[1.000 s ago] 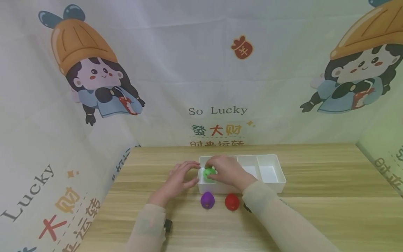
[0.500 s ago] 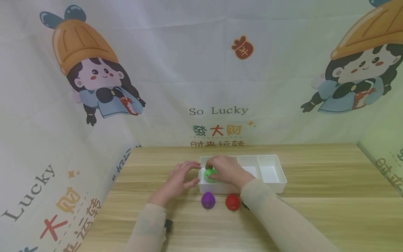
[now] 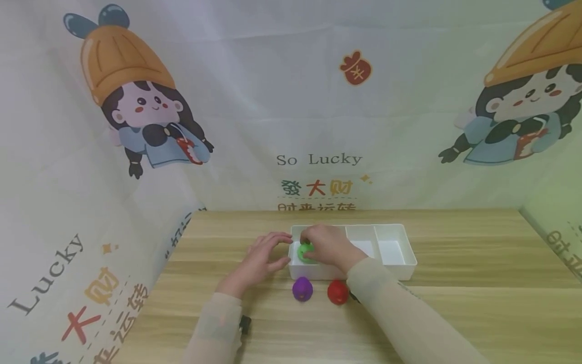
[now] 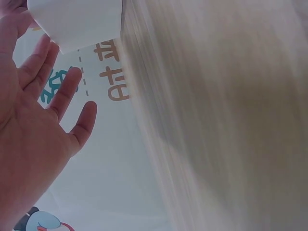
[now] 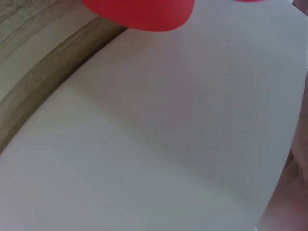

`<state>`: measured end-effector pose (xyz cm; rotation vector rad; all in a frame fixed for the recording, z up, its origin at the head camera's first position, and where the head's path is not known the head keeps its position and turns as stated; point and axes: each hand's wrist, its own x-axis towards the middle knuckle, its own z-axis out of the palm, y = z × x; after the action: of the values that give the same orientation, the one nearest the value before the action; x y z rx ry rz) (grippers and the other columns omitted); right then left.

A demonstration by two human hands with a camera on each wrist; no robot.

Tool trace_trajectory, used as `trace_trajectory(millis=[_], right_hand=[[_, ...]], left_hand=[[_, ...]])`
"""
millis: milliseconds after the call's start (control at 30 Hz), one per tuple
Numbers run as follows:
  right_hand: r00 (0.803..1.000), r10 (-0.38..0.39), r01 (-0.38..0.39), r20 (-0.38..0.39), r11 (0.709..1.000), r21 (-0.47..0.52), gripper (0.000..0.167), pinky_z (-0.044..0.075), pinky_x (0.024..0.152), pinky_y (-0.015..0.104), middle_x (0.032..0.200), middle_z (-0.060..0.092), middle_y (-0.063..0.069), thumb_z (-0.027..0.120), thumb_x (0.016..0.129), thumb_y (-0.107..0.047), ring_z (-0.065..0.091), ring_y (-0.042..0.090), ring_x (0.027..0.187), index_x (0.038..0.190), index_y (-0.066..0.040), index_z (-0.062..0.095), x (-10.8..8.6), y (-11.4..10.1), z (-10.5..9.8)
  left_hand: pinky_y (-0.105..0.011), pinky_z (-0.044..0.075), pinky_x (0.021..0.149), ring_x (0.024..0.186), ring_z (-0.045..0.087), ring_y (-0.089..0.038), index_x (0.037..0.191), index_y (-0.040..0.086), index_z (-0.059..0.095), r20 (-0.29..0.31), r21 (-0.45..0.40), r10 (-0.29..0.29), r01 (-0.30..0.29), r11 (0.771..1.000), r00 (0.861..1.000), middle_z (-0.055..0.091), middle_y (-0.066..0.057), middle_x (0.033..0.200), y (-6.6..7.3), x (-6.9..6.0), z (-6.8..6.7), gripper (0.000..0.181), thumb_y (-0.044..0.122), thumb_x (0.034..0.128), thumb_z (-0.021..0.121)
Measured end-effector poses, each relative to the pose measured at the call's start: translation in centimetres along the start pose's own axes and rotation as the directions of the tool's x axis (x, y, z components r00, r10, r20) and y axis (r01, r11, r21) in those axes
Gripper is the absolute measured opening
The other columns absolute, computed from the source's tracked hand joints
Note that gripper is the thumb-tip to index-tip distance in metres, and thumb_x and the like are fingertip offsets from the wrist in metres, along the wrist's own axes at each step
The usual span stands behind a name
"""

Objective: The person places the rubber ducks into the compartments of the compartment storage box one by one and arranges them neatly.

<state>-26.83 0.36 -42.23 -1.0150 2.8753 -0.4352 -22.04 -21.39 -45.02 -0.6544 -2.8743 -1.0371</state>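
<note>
In the head view my right hand [image 3: 327, 245] reaches into the left compartment of a white divided tray [image 3: 354, 273]. Its thumb and fingers pinch a green toy duck [image 3: 303, 254] with small dark eyes; the hand hides part of it. At the tray's left end is my left hand [image 3: 259, 260], thumb and fingers spread apart, fingertips at the end wall. The left wrist view shows that hand's fingers [image 4: 65, 94] extended beside the tray [image 4: 79, 21]. In front of the tray sit a purple toy duck [image 3: 302, 289] and a red toy duck [image 3: 338, 292].
The tray's right-hand compartments [image 3: 393, 250] show their white floor. All stands on a wood-grain table [image 3: 473, 253], with a printed cloth [image 3: 254, 126] behind and at both sides. In the right wrist view, the red duck [image 5: 144, 12] is close to the tray's front wall [image 5: 168, 120].
The whole scene has shifted slightly right with the head camera. Both hands, the green duck and the tray keep nearly the same places relative to one another.
</note>
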Motion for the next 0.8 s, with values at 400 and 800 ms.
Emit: trace_trajectory(millis=[400,800], right_hand=[[0.998,0.058,-0.058,0.014,0.998,0.001,0.031,0.058,0.094,0.036,0.106,0.077,-0.001,0.086,0.085,-0.025,0.071,0.018,0.101,0.114,-0.016,0.075,0.33,-0.08,0.40],[0.998,0.056,-0.056,0.002,0.996,0.065,0.038,0.057,0.100,0.037,0.116,0.076,0.001,0.086,0.085,-0.022,0.070,0.019,0.109,0.120,-0.015,0.072,0.22,-0.06,0.57]], left_hand=[[-0.068,0.025,0.120,0.144,0.041,-0.035,0.138,0.013,0.059,0.002,-0.005,0.010,-0.010,1.000,1.000,0.052,-0.008,0.155,0.25,0.11,-0.12,0.046,0.021,0.0953,0.073],[-0.069,0.026,0.119,0.142,0.043,-0.036,0.137,0.013,0.060,-0.008,-0.002,0.027,-0.027,1.000,1.000,0.053,-0.006,0.153,0.12,0.08,-0.14,0.044,0.021,0.0951,0.073]])
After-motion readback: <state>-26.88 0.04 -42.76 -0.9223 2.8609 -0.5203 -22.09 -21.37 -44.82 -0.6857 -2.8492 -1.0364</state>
